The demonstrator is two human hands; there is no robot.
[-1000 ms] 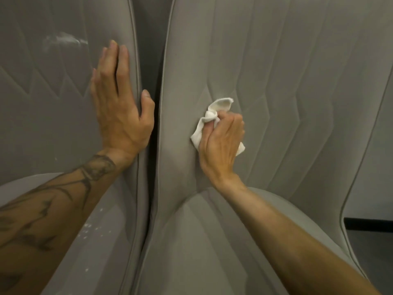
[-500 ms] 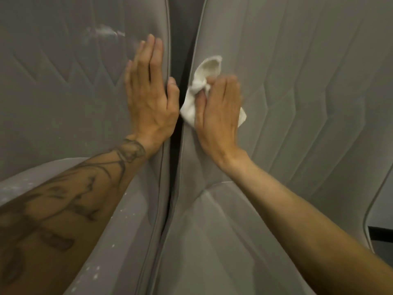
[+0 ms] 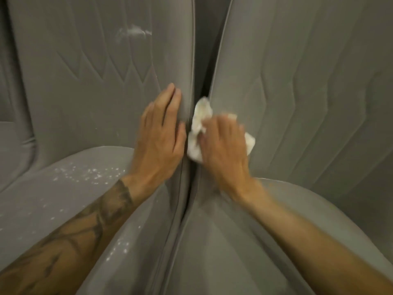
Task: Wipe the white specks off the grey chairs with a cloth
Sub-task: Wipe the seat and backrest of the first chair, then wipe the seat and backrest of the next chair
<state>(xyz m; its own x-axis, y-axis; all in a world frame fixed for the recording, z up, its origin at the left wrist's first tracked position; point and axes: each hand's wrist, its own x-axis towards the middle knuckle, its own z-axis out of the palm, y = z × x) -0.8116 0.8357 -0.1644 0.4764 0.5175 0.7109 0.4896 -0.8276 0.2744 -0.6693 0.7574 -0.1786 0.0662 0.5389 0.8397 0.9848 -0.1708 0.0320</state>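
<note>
Pressing flat against the left chair (image 3: 91, 99), the left hand (image 3: 161, 141) has its fingers (image 3: 170, 99) stretched out and close together, gripping nothing, the thumb lying right along the chair's right edge. Just across the dark gap (image 3: 202, 67) between the two backrests, the right hand (image 3: 223, 145) bears a crumpled white cloth (image 3: 198, 122) against the left edge of the right chair (image 3: 308, 103). Its fingers are curled over the cloth, holding it bunched; the hand is blurred, so I cannot make out each finger. One fold of cloth pokes up toward the gap and another corner shows at the hand's right side. The two hands sit nearly touching, with only the narrow slit and the piped edges of the backrests between them.

The gap is tight where the hands are and widens higher up, farther from me. To the right of the cloth the quilted backrest runs wide and bare, with stitched zigzag lines. On the left chair a white smear (image 3: 134, 31) sits high on the backrest, well apart from the left hand. White specks (image 3: 89, 172) lie scattered across the left seat cushion, far side of the tattooed forearm (image 3: 70, 237), and a few more cluster near the seat's right edge, close to me. The right seat cushion (image 3: 223, 252) looks plain grey, the bare right forearm (image 3: 314, 237) crossing over it.
</note>
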